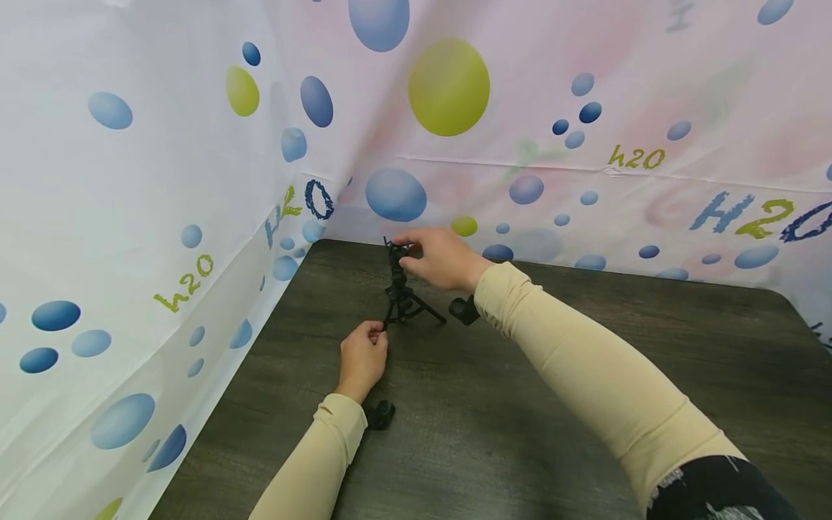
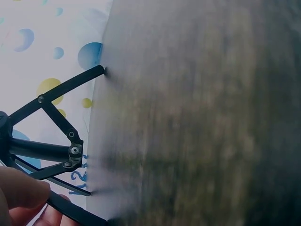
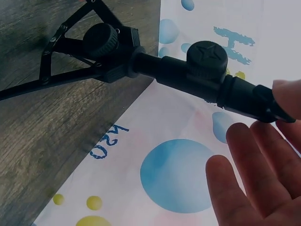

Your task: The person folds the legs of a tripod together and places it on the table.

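Observation:
A small black tripod (image 1: 398, 278) stands upright near the far left corner of the table, its legs spread. My left hand (image 1: 362, 359) pinches the lower part of one leg; in the left wrist view the thumb (image 2: 23, 188) lies over that leg (image 2: 77, 211), with fingertips beneath. At the tripod's top, my right hand (image 1: 442, 258) grips the head end between thumb and forefinger. The right wrist view shows the tripod's column (image 3: 174, 73) with a round knob (image 3: 207, 59), and the other fingers (image 3: 242, 150) extended below the top piece.
The dark wood-patterned table (image 1: 585, 404) ends at a printed curtain (image 1: 552, 87) with blue and green dots behind and on the left. A small black device (image 1: 464, 310) sits at the right wrist, another black device (image 1: 380, 414) at the left wrist.

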The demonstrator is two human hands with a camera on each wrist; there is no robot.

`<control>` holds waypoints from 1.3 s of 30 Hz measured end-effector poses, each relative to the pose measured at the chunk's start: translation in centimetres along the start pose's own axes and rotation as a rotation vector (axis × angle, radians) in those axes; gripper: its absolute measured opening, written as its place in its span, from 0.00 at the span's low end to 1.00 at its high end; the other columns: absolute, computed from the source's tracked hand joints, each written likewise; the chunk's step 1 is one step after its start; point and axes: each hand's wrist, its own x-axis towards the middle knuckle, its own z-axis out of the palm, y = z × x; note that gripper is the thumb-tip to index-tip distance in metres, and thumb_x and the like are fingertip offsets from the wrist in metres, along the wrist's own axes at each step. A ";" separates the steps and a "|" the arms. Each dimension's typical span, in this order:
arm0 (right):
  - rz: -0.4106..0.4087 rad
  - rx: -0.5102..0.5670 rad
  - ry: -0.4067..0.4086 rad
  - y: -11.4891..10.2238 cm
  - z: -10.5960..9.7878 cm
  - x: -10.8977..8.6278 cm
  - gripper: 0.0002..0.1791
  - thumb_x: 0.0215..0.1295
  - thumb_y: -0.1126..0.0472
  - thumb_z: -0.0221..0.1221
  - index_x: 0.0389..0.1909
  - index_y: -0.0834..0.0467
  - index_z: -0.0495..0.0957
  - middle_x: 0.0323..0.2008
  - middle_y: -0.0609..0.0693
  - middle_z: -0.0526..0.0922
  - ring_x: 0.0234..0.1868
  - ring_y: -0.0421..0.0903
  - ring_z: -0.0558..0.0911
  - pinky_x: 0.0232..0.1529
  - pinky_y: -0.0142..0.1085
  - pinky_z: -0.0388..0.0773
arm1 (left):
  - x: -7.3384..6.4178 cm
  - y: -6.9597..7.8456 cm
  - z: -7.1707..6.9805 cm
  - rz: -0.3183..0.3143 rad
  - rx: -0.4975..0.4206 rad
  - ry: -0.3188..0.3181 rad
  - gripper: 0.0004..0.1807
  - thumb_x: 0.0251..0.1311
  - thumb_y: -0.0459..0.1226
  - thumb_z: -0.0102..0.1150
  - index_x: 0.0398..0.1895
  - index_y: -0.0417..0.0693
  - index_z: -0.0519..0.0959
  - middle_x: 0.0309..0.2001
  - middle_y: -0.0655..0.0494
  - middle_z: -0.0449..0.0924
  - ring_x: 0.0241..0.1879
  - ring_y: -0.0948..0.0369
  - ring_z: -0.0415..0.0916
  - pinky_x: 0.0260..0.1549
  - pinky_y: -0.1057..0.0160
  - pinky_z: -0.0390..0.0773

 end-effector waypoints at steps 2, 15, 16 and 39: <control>0.001 0.004 0.004 0.0 0.0 0.0 0.23 0.74 0.61 0.57 0.67 0.62 0.72 0.64 0.55 0.76 0.60 0.52 0.78 0.57 0.43 0.75 | -0.1 -0.1 0.0 0.002 0.003 0.001 0.08 0.66 0.30 0.59 0.44 0.36 0.83 0.39 0.46 0.85 0.41 0.51 0.83 0.42 0.50 0.81; -0.024 0.024 0.005 0.4 -0.2 -0.2 0.23 0.74 0.63 0.56 0.68 0.63 0.71 0.65 0.57 0.75 0.59 0.52 0.78 0.58 0.42 0.74 | -0.5 0.2 -0.2 0.057 0.035 0.008 0.07 0.65 0.29 0.60 0.42 0.35 0.84 0.35 0.46 0.85 0.37 0.51 0.83 0.40 0.50 0.80; -0.025 0.022 0.003 0.4 -0.2 -0.2 0.23 0.74 0.64 0.56 0.68 0.63 0.71 0.65 0.57 0.75 0.60 0.52 0.78 0.58 0.42 0.74 | -0.5 0.2 -0.2 0.064 0.038 0.007 0.07 0.65 0.29 0.60 0.42 0.35 0.84 0.35 0.46 0.85 0.37 0.51 0.83 0.40 0.50 0.80; -0.029 0.057 -0.037 0.3 -0.1 -0.3 0.23 0.75 0.63 0.55 0.68 0.63 0.70 0.66 0.56 0.73 0.63 0.52 0.76 0.60 0.41 0.74 | -0.6 -0.2 -0.4 0.017 0.030 -0.019 0.06 0.66 0.31 0.61 0.41 0.37 0.85 0.34 0.50 0.85 0.36 0.53 0.82 0.43 0.50 0.78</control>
